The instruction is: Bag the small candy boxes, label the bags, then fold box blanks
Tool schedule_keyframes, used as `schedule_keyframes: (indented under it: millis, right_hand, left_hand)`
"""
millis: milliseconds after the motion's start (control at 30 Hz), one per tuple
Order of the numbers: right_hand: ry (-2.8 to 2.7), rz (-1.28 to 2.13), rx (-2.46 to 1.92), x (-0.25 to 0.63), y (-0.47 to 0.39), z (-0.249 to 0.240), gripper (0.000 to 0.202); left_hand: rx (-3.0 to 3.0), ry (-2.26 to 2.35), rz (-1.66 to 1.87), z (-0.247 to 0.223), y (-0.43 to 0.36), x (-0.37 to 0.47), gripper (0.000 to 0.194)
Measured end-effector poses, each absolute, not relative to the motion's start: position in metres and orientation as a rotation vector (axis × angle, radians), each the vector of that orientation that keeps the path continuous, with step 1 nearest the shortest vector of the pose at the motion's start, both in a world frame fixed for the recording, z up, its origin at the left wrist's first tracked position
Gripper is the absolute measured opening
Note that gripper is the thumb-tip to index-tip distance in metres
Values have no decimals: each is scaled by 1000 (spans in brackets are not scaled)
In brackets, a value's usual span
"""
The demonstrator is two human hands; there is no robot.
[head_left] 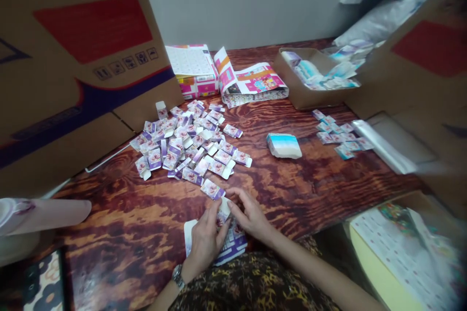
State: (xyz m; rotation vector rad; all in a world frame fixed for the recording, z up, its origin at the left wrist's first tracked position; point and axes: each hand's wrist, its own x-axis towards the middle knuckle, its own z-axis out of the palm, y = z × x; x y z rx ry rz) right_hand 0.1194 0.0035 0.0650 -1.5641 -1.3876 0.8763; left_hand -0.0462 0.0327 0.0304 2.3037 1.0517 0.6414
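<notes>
My left hand, with a watch at its wrist, and my right hand meet near the table's front edge. Between them they hold a small white and purple box, the fingers of both hands closed on it. Under the hands lies a flat purple and white printed sheet. Just beyond the fingertips sits another small purple box, at the near end of a loose heap of such boxes, some with white flaps open.
Large cartons flank the table. A white and blue bundle lies right of the heap, beside scattered small blue boxes. Behind are printed stacks and an open box. A phone and bottle are at left.
</notes>
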Motion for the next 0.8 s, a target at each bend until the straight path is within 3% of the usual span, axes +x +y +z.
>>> schedule_keyframes:
  millis: [333,800]
  right_hand:
    - [-1609,797,-1478,146,-24,65,20]
    - [-1650,984,-1323,188,-47,11,18]
  left_hand:
    - [2329,1285,728,46,17,-36,52]
    - [2324,1698,672,58,-33,13,50]
